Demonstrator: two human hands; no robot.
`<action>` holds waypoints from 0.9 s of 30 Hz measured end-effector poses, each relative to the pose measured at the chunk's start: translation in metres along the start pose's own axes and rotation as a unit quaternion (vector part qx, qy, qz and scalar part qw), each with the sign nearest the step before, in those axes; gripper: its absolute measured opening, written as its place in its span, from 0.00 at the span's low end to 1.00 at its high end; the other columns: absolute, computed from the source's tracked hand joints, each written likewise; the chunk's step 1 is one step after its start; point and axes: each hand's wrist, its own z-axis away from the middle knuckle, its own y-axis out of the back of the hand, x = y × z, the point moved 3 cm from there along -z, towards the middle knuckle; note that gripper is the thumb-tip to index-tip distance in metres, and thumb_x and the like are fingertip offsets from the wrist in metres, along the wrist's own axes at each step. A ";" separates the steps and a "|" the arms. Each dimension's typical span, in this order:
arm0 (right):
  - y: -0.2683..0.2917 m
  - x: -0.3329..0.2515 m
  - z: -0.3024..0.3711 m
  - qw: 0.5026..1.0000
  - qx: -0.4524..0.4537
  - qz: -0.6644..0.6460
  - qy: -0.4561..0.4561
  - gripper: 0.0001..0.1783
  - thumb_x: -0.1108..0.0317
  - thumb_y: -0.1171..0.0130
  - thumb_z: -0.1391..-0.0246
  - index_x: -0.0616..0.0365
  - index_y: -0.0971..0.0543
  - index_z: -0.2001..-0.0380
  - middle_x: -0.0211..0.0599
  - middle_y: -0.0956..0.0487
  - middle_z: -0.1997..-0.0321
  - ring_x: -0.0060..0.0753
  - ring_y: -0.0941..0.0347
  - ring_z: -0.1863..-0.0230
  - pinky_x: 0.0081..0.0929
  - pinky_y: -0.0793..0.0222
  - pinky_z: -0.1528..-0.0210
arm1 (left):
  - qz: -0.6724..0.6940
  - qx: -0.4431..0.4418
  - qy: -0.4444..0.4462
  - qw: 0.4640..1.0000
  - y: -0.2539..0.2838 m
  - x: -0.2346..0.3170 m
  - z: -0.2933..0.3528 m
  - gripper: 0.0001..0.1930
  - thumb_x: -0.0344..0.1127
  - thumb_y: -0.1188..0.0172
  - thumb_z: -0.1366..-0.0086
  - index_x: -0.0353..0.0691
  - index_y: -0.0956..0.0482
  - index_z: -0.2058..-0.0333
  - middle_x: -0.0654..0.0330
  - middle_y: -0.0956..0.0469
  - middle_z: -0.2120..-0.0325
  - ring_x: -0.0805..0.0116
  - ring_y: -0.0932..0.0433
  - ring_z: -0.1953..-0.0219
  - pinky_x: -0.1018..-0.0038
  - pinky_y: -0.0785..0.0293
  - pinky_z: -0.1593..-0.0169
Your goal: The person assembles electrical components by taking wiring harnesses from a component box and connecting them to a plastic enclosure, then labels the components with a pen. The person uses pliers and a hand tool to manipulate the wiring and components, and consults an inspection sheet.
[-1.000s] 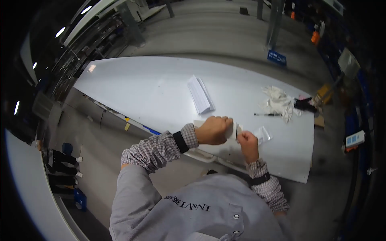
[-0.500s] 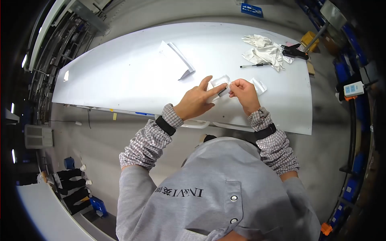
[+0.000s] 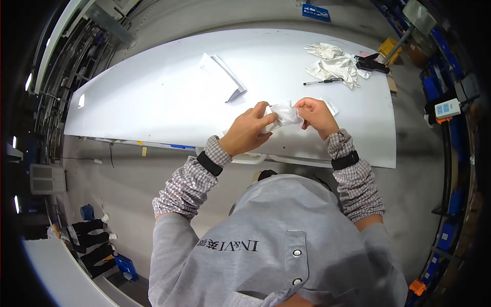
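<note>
Over the near edge of the table, my left hand (image 3: 246, 129) is closed round one side of a small white box, mostly hidden by the fingers. Thin white wrapping (image 3: 287, 114), crumpled and partly see-through, lies over the box and stretches to the right. Its right end is pinched between the fingertips of my right hand (image 3: 318, 116). What lies beneath the wrapping cannot be made out. Just beyond my right hand, partly covered by it, is a white packet (image 3: 332, 106) on the table. A folded white sheet (image 3: 223, 77) rests farther off to the left.
White gloves (image 3: 335, 66) lie at the table's far right, with a black pen (image 3: 322, 82) before them and a black clamp (image 3: 372, 64) at the edge. A white power strip (image 3: 448, 109) hangs beyond. People (image 3: 92, 238) are at the lower left, beside another white table (image 3: 56, 266).
The left index finger, stretched over a dark thing in the box before, has drawn back. White wrapping now spreads over that place, and my right hand has moved slightly right.
</note>
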 end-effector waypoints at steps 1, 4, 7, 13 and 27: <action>0.003 -0.003 0.000 1.000 -0.008 0.006 -0.009 0.09 0.69 0.46 0.50 0.63 0.25 0.67 0.28 0.26 0.79 0.16 0.33 0.81 0.14 0.35 0.80 | -0.007 0.004 -0.010 1.000 0.001 0.002 -0.002 0.24 0.27 0.36 0.59 0.43 0.31 0.59 0.53 0.35 0.57 0.57 0.27 0.65 0.69 0.27 0.67; 0.007 -0.005 -0.002 0.998 -0.023 0.046 0.027 0.09 0.70 0.43 0.52 0.64 0.24 0.68 0.30 0.24 0.75 0.15 0.30 0.77 0.14 0.34 0.75 | -0.009 -0.009 -0.007 1.000 0.002 0.005 -0.002 0.24 0.26 0.37 0.59 0.43 0.31 0.59 0.53 0.35 0.58 0.58 0.28 0.64 0.69 0.28 0.66; -0.007 0.012 -0.003 0.997 -0.006 0.003 0.075 0.09 0.74 0.42 0.57 0.65 0.24 0.69 0.29 0.23 0.75 0.16 0.30 0.76 0.15 0.34 0.74 | -0.035 -0.025 -0.012 0.999 0.002 0.008 0.003 0.24 0.27 0.37 0.60 0.46 0.30 0.60 0.53 0.35 0.58 0.58 0.28 0.65 0.69 0.29 0.65; -0.009 0.028 0.008 0.985 0.066 0.136 0.078 0.10 0.70 0.41 0.61 0.67 0.22 0.76 0.37 0.24 0.85 0.18 0.31 0.82 0.20 0.34 0.78 | -0.061 -0.084 -0.042 0.994 -0.009 0.016 0.004 0.23 0.27 0.38 0.59 0.48 0.30 0.60 0.54 0.35 0.58 0.57 0.29 0.66 0.68 0.29 0.64; 0.062 0.007 0.064 0.974 0.203 0.085 -0.056 0.11 0.73 0.39 0.61 0.70 0.23 0.74 0.36 0.23 0.81 0.22 0.27 0.82 0.16 0.30 0.81 | -0.010 -0.126 -0.151 0.980 -0.052 0.019 -0.065 0.22 0.27 0.39 0.59 0.48 0.32 0.62 0.54 0.34 0.65 0.55 0.28 0.69 0.66 0.28 0.67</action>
